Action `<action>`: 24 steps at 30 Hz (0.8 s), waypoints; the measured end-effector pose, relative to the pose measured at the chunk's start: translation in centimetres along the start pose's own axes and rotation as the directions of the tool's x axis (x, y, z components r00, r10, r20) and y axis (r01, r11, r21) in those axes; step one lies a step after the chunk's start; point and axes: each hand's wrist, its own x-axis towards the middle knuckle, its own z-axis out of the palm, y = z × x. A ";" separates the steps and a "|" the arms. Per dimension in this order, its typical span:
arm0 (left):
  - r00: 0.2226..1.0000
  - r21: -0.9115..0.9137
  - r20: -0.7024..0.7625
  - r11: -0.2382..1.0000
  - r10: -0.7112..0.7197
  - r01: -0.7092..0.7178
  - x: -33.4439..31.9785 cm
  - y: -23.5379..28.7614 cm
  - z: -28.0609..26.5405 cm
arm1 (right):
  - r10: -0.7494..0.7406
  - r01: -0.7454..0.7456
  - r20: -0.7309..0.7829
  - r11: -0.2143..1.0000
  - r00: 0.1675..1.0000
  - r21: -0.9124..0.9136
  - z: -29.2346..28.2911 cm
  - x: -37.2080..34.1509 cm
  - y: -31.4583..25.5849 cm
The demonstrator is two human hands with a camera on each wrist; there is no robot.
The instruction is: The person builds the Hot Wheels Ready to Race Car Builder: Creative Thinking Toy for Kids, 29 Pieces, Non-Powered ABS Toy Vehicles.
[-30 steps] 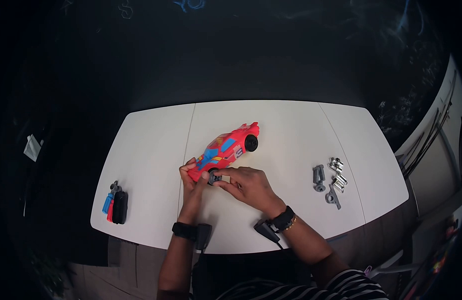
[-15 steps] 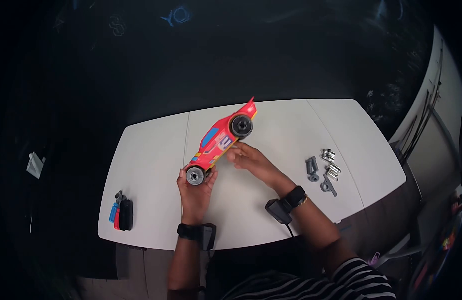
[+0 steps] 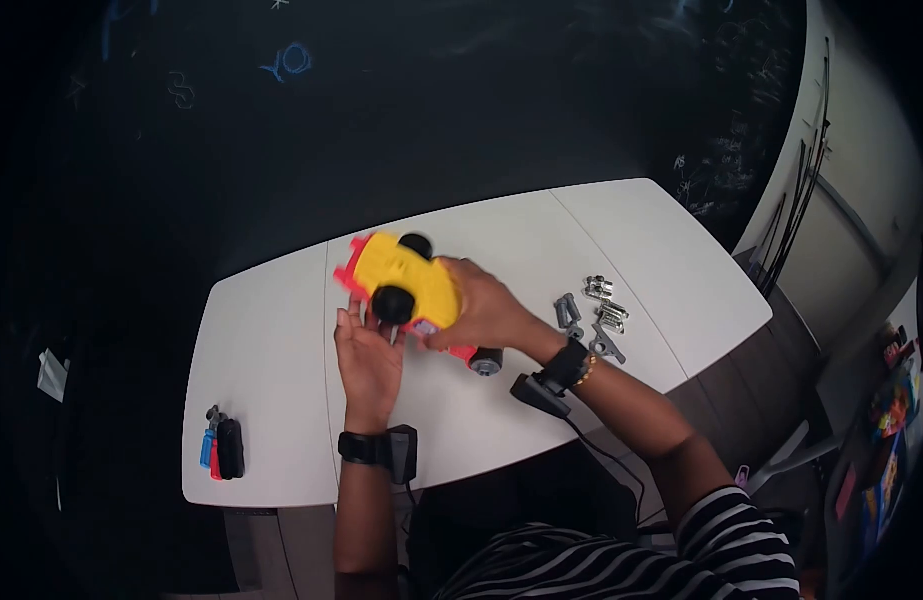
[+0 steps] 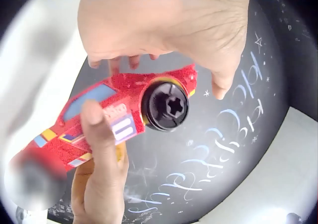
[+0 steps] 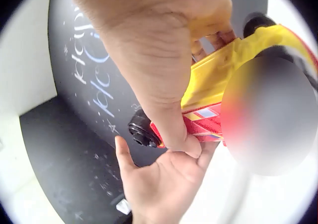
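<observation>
A red toy car [image 3: 407, 275] is held over the table with its yellow underside showing and black wheels at its corners. The right hand [image 3: 487, 305] grips the car's middle, its thumb along the red side in the right wrist view. Beneath the car's rear end is the left hand [image 3: 370, 370], palm up with fingers extended; whether its fingertips touch the car is unclear. From the left wrist view, the left hand [image 4: 166, 30] has its fingers spread beside the red car body [image 4: 107, 112].
On the white table [image 3: 272, 400], grey parts [image 3: 568, 311] and silvery pieces [image 3: 612, 317] lie at the right. A black object [image 3: 231, 449] with blue and red handled items lies at the left. A blackboard [image 3: 432, 110] stands behind.
The car has been turned so its yellow underside shows and its rear end points left. The right hand has taken hold of its middle, and the left hand has let go of the front end.
</observation>
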 end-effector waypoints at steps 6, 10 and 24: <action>0.976 -0.009 -0.211 0.998 0.051 -0.054 -0.1 -0.4 -0.8 | 0.028 0.037 0.196 0.946 0.980 -0.323 3.3 0.2 0.0; 0.945 -0.035 -0.328 0.999 -0.001 -0.011 0.1 -0.9 -2.1 | 0.076 0.031 0.258 0.922 0.963 -0.386 3.9 0.0 0.1; 0.928 -0.028 -0.363 0.996 -0.085 0.080 1.8 -1.2 -5.9 | 0.537 -0.426 0.048 0.717 0.842 -0.551 -15.8 -10.4 9.0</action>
